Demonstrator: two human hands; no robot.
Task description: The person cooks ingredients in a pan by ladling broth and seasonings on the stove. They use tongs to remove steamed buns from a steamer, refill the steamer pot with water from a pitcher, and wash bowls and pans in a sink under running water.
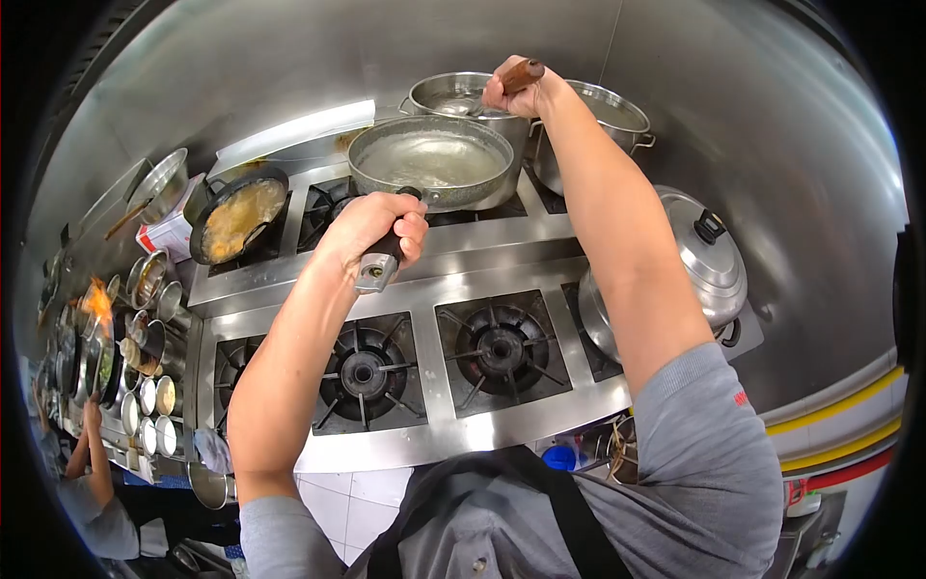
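My left hand (378, 232) is closed round the dark handle of a grey speckled pan (429, 121), which holds a cloudy, pale liquid. The pan is over the back row of the stove, in front of a tall steel pot (451, 79). My right hand (516, 89) grips the brown wooden handle (524, 75) of a utensil; its metal end reaches down to the tall pot's mouth, and its tip is hard to make out.
A second tall pot (612, 108) stands back right, a lidded pot (709, 256) at right. A black wok (241, 214) with golden, bubbling contents sits left. Front burners (364, 373) bear no pans. Far left, a co-worker (96, 473) stands near bowls and a flame.
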